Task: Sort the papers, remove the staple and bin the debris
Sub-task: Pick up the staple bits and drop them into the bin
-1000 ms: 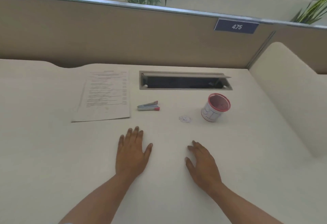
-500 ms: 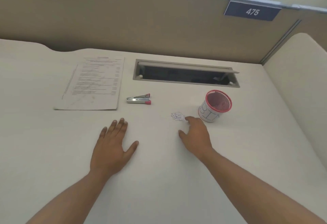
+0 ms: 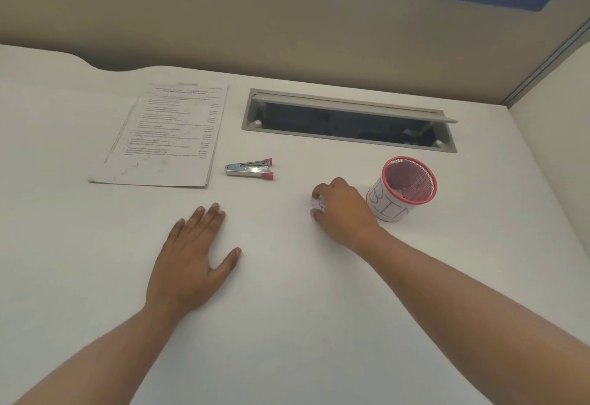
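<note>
The right hand (image 3: 343, 213) has its fingers (image 3: 317, 194) pinched on the small white paper scrap (image 3: 317, 204), with the red mesh bin (image 3: 403, 189) just beside it toward the bench's right edge, while the left hand (image 3: 191, 261) lies flat, fingers spread.

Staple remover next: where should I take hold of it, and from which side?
Pinch the staple remover from above across its red-tipped end, on its right. It lies flat, the chrome tip pointing left toward the papers. The left hand rests flat and free nearby; the right hand is busy with the paper scrap.

Stacked papers (image 3: 166, 136), staple remover (image 3: 250, 169), paper scrap (image 3: 317, 204), mesh bin (image 3: 404, 189).
</note>
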Motion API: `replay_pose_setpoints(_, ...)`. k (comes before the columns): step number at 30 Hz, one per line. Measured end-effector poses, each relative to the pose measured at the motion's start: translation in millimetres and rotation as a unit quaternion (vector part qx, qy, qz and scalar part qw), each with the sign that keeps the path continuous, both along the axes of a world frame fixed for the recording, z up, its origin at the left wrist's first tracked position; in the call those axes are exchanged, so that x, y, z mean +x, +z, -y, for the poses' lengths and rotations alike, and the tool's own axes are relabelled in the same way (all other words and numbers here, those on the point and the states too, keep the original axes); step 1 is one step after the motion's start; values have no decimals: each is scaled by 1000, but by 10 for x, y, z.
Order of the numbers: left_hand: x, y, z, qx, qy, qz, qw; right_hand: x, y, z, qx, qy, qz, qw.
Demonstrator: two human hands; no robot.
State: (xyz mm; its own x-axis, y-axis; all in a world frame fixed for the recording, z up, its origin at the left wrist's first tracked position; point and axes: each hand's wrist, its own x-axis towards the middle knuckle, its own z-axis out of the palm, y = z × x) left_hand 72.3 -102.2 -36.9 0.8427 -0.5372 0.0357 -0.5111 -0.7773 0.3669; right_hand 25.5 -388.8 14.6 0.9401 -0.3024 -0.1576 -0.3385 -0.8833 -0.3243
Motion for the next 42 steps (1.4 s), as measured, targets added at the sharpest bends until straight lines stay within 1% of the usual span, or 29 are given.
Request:
replay_pose_setpoints(8, 5, -11, -10, 5, 2, -6, 1000, 12, 65, -39, -42, 45, -12, 998)
replay_pose_setpoints(12, -1, 3, 4, 1, 3, -8, 1000, 41, 83, -22, -32, 49, -8, 998)
replay_pose_setpoints(17, -6, 8, 2, 1, 4, -10, 1000, 22, 103, 13, 11, 17, 12, 1000)
replay_pose_setpoints(21, 0, -5, -4, 1, 4, -9, 1000, -12, 148, 50, 82, -40, 29, 995)
replay_pose_setpoints(24, 0, -14, -13, 0, 3, -8, 1000, -16, 190, 99, 141, -92, 43, 985)
replay_pose_setpoints(26, 0, -15, -13, 0, 4, -6, 1000, -20, 219, 131, 204, -137, 47, 968)
replay_pose_setpoints(28, 1, -15, -13, 0, 3, -5, 1000, -38, 268, 145, 284, -184, 59, 939)
replay_pose_setpoints(30, 3, -17, -16, 0, 2, -5, 1000, -75, 352, 138, 382, -229, 81, 892)
replay_pose_setpoints(32, 2, -21, -19, 2, 1, -6, 1000, -119, 461, 123, 478, -254, 106, 834)
replay_pose_setpoints(33, -2, -20, -21, 2, 1, -6, 1000, -145, 519, 123, 513, -263, 116, 809)
replay_pose_setpoints(35, -8, -16, -10, 1, 0, -6, 1000, -202, 637, 150, 556, -274, 131, 774)
replay_pose_setpoints(37, -6, -9, -5, 0, 0, -4, 1000, -258, 752, 213, 582, -283, 142, 749)
replay_pose_setpoints(39, -7, -5, -4, -1, 0, -5, 1000, -311, 860, 313, 594, -294, 153, 733)
replay_pose_setpoints(40, -7, -7, -8, -1, 0, -5, 1000, -333, 908, 369, 593, -299, 158, 731)
replay_pose_setpoints(42, -4, -10, -12, -2, 0, -6, 1000, -367, 995, 494, 576, -306, 172, 738)
